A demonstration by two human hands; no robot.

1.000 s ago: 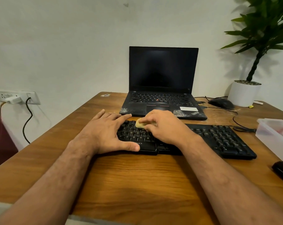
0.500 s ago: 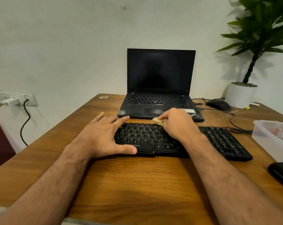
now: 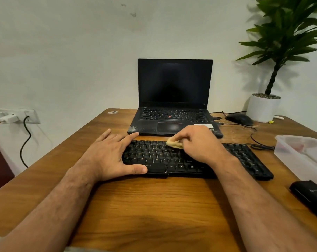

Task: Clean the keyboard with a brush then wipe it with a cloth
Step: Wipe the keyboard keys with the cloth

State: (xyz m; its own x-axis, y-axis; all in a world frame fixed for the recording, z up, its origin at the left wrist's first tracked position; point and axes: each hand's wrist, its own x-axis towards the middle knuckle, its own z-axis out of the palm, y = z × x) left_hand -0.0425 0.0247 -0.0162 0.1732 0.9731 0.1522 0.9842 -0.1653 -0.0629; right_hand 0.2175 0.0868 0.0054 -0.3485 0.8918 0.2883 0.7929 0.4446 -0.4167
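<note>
A black keyboard [image 3: 245,157] lies across the middle of the wooden desk [image 3: 154,206]. My left hand [image 3: 108,157] rests flat on its left end, fingers spread and thumb along the front edge. My right hand [image 3: 199,144] pinches a small folded yellowish cloth [image 3: 174,142] and presses it on the upper key rows near the keyboard's middle. No brush is in sight.
An open black laptop [image 3: 174,99] stands right behind the keyboard. A black mouse [image 3: 239,119] and cables lie at the back right beside a potted plant [image 3: 263,108]. A clear plastic box [image 3: 303,153] and a black object [image 3: 310,193] sit at the right edge.
My right hand has slid the cloth from the left part of the keys to the right along the top rows. My left hand has stayed on the keyboard's left end.
</note>
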